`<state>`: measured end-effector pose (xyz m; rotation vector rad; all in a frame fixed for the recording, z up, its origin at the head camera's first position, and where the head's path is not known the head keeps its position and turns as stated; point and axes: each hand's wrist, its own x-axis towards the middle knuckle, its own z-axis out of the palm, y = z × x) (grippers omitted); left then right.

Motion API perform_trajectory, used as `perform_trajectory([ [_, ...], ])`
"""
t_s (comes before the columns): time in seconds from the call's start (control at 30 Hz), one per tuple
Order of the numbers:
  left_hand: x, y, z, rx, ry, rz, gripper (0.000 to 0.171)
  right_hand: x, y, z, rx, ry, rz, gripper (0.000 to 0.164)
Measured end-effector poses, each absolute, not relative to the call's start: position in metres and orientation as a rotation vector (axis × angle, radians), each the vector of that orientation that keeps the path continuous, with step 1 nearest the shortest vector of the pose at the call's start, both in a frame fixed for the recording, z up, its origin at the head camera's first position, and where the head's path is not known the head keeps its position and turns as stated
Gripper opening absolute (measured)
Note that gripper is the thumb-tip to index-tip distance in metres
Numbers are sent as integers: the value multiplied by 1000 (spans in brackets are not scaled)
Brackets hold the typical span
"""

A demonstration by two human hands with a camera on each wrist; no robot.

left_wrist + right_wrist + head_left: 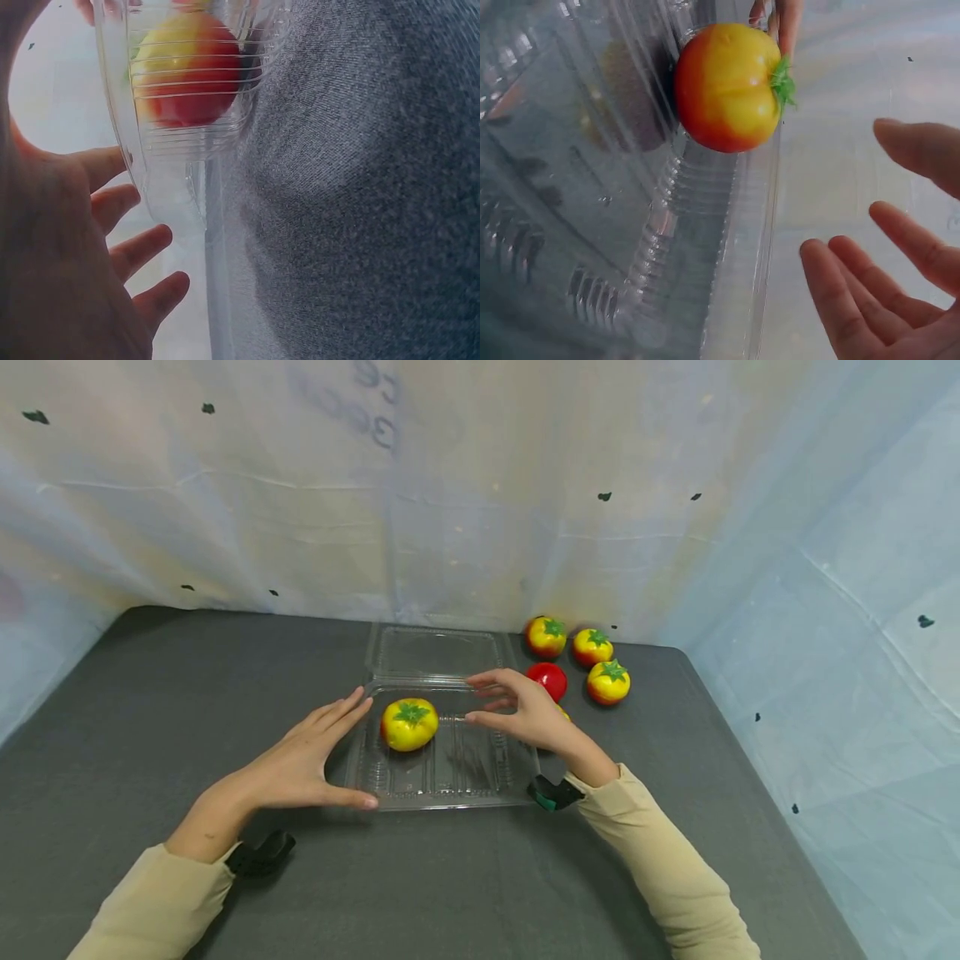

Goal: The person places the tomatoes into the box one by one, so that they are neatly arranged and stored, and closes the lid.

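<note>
A clear plastic clamshell box [465, 781] lies on the table, its lid [442, 653] folded back to the far side. Inside, toward the left, sits one yellow-and-red tomato-like fruit [409, 725] with a green leafy top. My left hand [296, 768] is spread at the box's left rim, thumb near the front corner, holding nothing. Over the right part of the box hovers my right hand [528, 714], its fingers loosely extended and apart from the fruit. In the right wrist view, a gap separates those fingers [821, 292] from the fruit [727, 86].
Several similar fruits stand right of the box: a yellow-red one [545, 637] at the back, two more beside it, and a red one [547, 682] nearer. Another is mostly hidden behind my right hand. Pale sheeting [487, 527] hangs behind the dark table [420, 885].
</note>
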<state>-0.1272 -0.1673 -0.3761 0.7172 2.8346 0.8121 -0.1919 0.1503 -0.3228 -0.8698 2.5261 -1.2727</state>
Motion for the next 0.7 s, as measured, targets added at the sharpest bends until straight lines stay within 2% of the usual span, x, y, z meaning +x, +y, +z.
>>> perform_trajectory([
  [0.7,-124,-164,-376,719,2841,812,123,-182,192,-337,-824,2658,-1387,42],
])
